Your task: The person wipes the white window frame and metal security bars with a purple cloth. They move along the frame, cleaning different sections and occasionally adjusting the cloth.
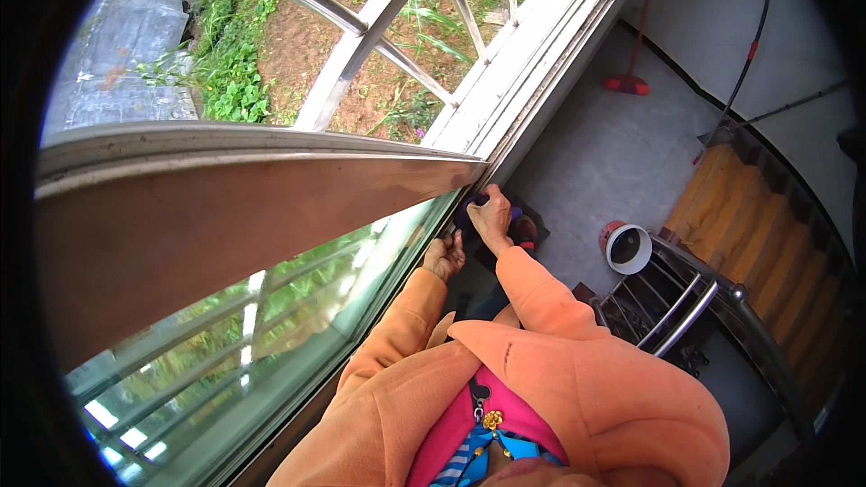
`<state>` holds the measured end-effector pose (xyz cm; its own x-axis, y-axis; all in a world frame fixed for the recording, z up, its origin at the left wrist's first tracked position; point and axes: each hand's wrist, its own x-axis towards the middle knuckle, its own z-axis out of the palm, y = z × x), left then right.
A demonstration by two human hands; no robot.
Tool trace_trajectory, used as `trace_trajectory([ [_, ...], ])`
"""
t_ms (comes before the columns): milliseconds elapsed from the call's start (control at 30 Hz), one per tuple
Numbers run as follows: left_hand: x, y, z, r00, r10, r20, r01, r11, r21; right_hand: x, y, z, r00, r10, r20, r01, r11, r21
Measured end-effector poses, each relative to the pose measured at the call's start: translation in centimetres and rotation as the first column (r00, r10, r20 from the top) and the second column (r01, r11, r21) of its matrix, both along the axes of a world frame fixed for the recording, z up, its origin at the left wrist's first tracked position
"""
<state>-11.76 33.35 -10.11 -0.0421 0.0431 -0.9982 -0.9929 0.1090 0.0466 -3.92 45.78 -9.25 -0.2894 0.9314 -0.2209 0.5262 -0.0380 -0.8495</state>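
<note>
Low at the inner side of the window frame [497,166], my right hand [492,213] is bent with its fingers closed on a dark purple cloth [463,215]. Part of the cloth is hidden behind that hand. My left hand [445,257] is just below and to the left, beside the window edge, palm partly showing and fingers curled. Whether its fingertips grip part of the cloth cannot be made out. Left of both hands is the sliding window's glass pane [291,311], with a brown frame rail [250,196] across its top.
Curved metal window bars [379,27] stand outside over soil and plants. A white-mouthed bucket [628,249] with dark contents is on the grey floor [582,149], by a metal stair railing [687,314]. Wooden steps [751,243] lie beyond. A red broom [626,84] leans at the wall.
</note>
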Motion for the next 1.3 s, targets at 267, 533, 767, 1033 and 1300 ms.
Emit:
trace_trajectory([
  [267, 0.1, 0.4, 0.8, 0.997, 0.069, -0.016, -0.069, 0.998, 0.006, -0.2, 15.5, -0.8, 0.931, -0.341, -0.131, 0.357, 0.925, 0.129],
  [533, 0.2, 0.4, 0.6, 0.997, 0.065, -0.043, -0.065, 0.998, 0.001, -1.4, 6.5, -2.6, 0.934, -0.336, -0.122, 0.339, 0.941, 0.008],
  [767, 0.1, 0.3, 0.7, 0.998, 0.063, -0.026, -0.063, 0.998, -0.011, -0.3, 10.9, -2.2, 0.944, -0.280, -0.177, 0.306, 0.941, 0.145],
  [1033, 0.5, -1.3, 0.7, 0.986, -0.151, -0.066, 0.159, 0.980, 0.120, 1.8, 32.4, -3.4, 0.920, -0.391, -0.001, 0.383, 0.901, 0.205],
  [1300, 2.4, -1.4, 3.1, 0.931, -0.321, -0.173, 0.357, 0.899, 0.252, 1.7, 20.0, -7.6, 0.954, -0.251, -0.164, 0.239, 0.967, -0.089],
])
